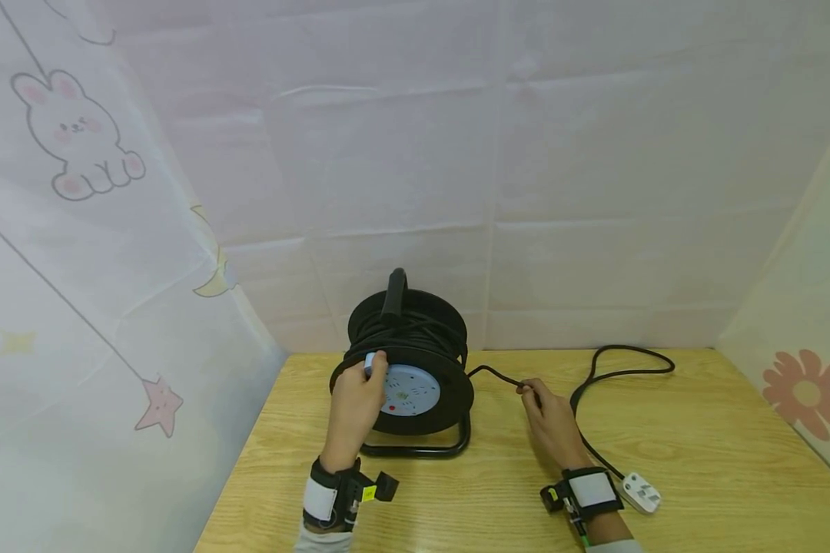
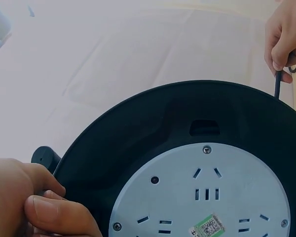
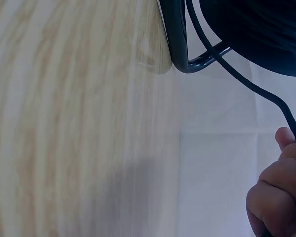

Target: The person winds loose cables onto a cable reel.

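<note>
A black cable reel stands on its tubular frame, its round light-blue socket panel facing me. In the head view, my left hand grips the small blue winding knob at the left of the reel's front disc. The left wrist view shows those fingers curled, with the knob itself hidden. To the right of the reel, my right hand holds the black cable between thumb and fingers. From there, the cable runs to the reel. Curled fingers around it appear in the right wrist view.
Cable beyond my right hand makes a loop on the wooden table and ends in a white plug near my right wrist. The reel's black carrying handle rises on top. Patterned sheets hang behind and at both sides.
</note>
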Tool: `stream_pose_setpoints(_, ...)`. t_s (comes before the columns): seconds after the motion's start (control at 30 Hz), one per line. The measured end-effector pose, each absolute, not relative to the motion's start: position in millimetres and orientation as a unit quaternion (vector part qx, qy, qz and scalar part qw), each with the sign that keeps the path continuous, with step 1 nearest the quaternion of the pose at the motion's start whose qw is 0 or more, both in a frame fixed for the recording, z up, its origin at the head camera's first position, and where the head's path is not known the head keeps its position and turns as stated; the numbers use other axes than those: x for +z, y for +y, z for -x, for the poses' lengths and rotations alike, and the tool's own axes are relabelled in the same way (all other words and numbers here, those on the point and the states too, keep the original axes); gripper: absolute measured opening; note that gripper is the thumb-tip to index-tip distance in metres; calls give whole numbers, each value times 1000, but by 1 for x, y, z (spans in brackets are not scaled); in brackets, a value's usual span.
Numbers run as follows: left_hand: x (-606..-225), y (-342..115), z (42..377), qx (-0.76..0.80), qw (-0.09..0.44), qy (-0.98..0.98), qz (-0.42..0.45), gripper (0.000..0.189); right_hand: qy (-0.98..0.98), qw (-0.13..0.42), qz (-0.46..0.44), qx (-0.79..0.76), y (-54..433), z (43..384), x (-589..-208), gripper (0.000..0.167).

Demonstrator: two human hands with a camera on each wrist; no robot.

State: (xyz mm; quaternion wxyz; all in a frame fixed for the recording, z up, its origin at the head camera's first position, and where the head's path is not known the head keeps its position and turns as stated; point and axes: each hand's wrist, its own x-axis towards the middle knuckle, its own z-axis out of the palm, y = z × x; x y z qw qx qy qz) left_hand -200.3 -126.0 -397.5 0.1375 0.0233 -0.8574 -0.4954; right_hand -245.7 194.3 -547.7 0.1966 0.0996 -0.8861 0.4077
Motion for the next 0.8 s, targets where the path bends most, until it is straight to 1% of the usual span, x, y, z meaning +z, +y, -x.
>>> stream_pose_setpoints(0.47, -395, -118, 200, -457, 168, -873, -5, 56, -883, 205, -114, 407, 192, 245, -547, 25)
stream_pose_setpoints(0.8, -391, -111, 198, -434, 169, -885, -8, 51, -885, 202, -122, 401, 192, 246, -549, 23)
